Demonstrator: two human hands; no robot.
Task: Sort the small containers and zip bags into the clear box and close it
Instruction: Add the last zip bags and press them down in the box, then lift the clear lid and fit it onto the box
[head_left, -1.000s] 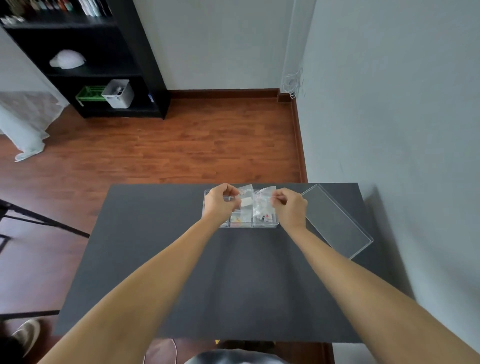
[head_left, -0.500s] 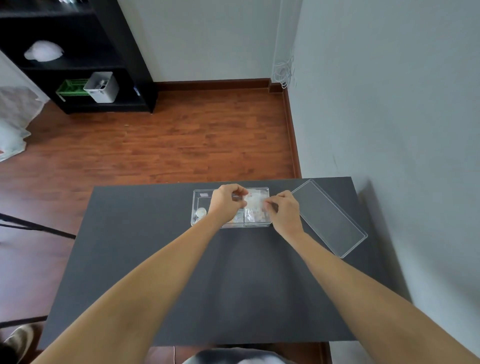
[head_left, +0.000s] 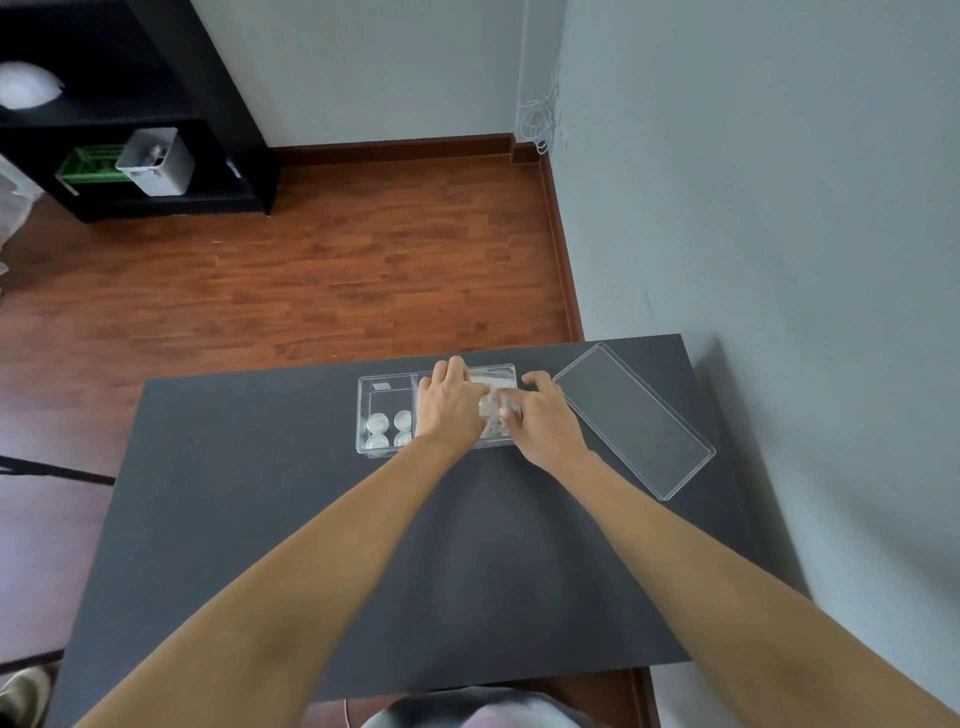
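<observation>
Head view: both forearms reaching straight ahead over dark tabletop (head_left: 270, 519), palms down. Left hand (head_left: 449, 408) flat over middle of clear box (head_left: 387, 387), fingers spread and pressing on zip bags (head_left: 493, 392); grip loose, closed around nothing that can be made out. Right hand (head_left: 545, 421) at 3 o'clock of the left, fingertips bent onto the same bags in the box's right compartment; whether pinching or only pushing, cannot tell. Small containers (head_left: 388, 430), four round ones, grouped in left compartment at 9 o'clock of left hand. Lid (head_left: 636, 421) lying off the box, angled, at 3 o'clock of right hand, its far corner near tabletop's right edge by the wall. Box close to far edge; wide bare surface toward 6 and 8 o'clock.
</observation>
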